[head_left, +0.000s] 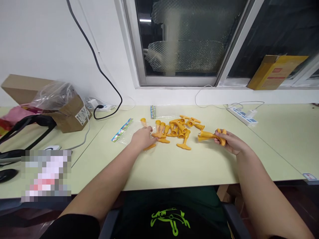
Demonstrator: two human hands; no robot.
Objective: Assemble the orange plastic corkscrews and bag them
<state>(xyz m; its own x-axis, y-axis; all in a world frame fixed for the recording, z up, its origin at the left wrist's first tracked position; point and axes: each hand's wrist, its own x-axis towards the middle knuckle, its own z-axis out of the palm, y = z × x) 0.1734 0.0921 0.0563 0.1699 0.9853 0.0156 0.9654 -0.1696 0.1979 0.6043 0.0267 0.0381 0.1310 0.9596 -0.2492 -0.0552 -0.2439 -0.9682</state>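
My right hand (231, 142) is closed around the handle end of yellow T-handled plastic pieces (206, 135), held just above the table. Their flared ends point left; it looks like more than one. My left hand (142, 136) reaches over a clear plastic bag (128, 131) with a shiny patterned top strip. Its fingers are curled beside a row of the same yellow pieces (161, 127), and what they grip is hidden. Several more yellow pieces (180, 127) lie heaped between my hands. One single piece (184, 142) sits at the heap's front.
A second clear bag (165, 112) lies behind the heap. On the left are an open cardboard box (69, 114), a black cable (98, 61) and a black mouse (8, 175). Power strips (243, 115) stand near the wall. A yellow envelope (276, 73) leans against the window.
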